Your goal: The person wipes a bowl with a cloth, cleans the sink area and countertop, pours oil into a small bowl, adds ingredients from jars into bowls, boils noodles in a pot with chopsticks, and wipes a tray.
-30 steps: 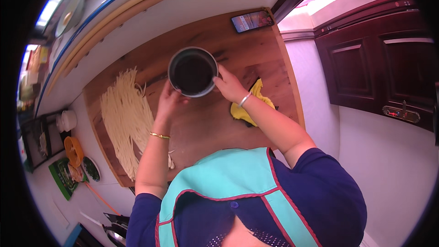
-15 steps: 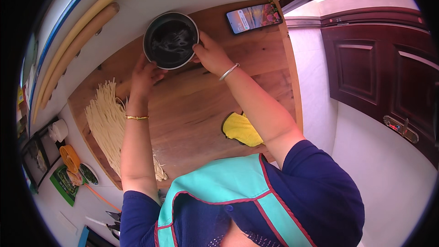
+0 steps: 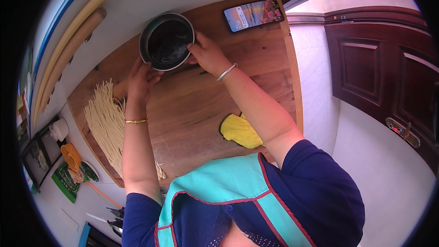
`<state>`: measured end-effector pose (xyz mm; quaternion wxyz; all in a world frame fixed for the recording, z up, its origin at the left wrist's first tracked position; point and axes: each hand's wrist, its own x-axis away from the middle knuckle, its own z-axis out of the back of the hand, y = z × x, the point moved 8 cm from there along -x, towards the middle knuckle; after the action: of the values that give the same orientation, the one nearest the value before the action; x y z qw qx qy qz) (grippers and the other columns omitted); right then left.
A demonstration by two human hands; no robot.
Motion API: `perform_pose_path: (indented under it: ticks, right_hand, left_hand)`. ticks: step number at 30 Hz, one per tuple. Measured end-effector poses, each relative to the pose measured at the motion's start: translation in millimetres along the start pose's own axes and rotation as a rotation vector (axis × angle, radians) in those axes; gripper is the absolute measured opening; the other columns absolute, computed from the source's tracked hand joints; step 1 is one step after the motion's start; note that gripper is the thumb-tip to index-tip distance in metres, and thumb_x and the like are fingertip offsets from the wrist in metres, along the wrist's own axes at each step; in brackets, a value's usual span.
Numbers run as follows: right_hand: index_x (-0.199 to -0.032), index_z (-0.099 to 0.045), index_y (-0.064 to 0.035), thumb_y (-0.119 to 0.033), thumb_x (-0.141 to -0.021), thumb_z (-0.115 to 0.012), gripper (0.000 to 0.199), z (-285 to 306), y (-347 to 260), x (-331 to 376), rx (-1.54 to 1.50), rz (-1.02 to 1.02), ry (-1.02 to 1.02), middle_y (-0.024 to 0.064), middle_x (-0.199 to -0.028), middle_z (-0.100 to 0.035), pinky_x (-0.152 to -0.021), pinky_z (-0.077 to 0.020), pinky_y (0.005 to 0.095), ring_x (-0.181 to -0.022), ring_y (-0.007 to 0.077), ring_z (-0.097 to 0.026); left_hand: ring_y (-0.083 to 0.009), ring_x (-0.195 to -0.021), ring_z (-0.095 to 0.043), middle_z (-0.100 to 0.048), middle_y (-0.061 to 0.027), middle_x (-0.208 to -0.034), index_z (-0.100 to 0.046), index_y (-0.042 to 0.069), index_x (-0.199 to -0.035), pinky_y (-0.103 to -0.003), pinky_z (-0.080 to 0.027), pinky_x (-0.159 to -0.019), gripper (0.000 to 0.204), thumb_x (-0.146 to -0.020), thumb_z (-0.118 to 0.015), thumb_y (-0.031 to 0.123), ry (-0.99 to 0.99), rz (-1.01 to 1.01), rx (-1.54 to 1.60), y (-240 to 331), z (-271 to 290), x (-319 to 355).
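Observation:
Near the far edge of the wooden board, I hold a round dark bowl (image 3: 146,41) with a pale rim between both hands. Its inside is black and glossy, with shiny ripples that look like dark liquid. My left hand (image 3: 140,78) grips the near left side, thumb at the rim and fingers beneath. On the right side, my right hand (image 3: 206,54) is closed with its thumb over the rim. A bundle of long pale noodles (image 3: 104,121) lies on the board beside my left forearm. Partly under my right forearm is a folded yellow cloth (image 3: 238,130) with dark edging.
A phone (image 3: 254,16) with its screen lit lies at the board's (image 3: 219,100) far right corner. Wooden rolling pins (image 3: 73,48) line the wall at far left. Left of the board are an orange strainer-like item (image 3: 70,156) and a green packet (image 3: 65,184). A dark red door (image 3: 366,68) stands right.
The bowl has shifted slightly left and its tilt has changed, with the ripples inside looking different. Both hands stay on it and the whole view has moved a little.

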<state>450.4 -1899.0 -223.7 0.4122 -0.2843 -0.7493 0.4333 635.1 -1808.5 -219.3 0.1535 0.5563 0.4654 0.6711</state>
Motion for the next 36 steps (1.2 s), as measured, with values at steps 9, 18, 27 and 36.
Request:
perform_pose_path:
  ticks: [9,18,27,36]
  right_hand:
    - [-0.132,-0.036,0.0004,-0.014,-0.089,-0.052,0.048,5,8,0,-0.064,-0.028,-0.003,0.0136,-0.097,-0.061,-0.065,-0.0535,0.0277,-0.074,0.0184,-0.066]
    - [-0.131,-0.037,0.005,-0.016,-0.089,-0.053,0.05,37,10,17,-0.026,-0.029,0.051,0.0109,-0.096,-0.062,-0.067,-0.0502,0.0246,-0.079,0.0172,-0.065]
    - [-0.122,-0.048,0.0031,-0.011,-0.09,-0.049,0.035,35,10,55,0.165,-0.01,0.022,0.0146,-0.107,-0.061,-0.076,-0.0503,0.0261,-0.087,0.0171,-0.064]
    - [-0.104,-0.06,0.0004,-0.004,-0.086,-0.047,0.023,151,-36,52,0.142,0.26,0.554,0.0106,-0.095,-0.065,-0.072,-0.0501,0.0273,-0.086,0.0165,-0.065]
  left_hand:
    - [-0.0164,-0.078,-0.064,-0.063,-0.0059,-0.096,-0.045,0.006,-0.124,-0.026,-0.051,-0.066,0.034,-0.092,-0.045,0.015,-0.012,0.03,0.047,0,-5,3]
    - [-0.0192,-0.082,-0.064,-0.062,-0.0095,-0.104,-0.046,0.004,-0.123,-0.027,-0.051,-0.068,0.035,-0.093,-0.046,0.022,0.044,0.052,0.093,-28,5,23]
    - [-0.0167,-0.091,-0.062,-0.061,-0.0098,-0.11,-0.049,0.004,-0.121,-0.028,-0.049,-0.078,0.032,-0.091,-0.049,0.016,-0.3,0.202,0.092,-69,-115,66]
    - [-0.0228,-0.104,-0.057,-0.054,-0.0164,-0.118,-0.032,0.002,-0.133,-0.031,-0.046,-0.089,0.049,-0.088,-0.05,0.007,-0.259,0.025,0.247,-31,-215,11]
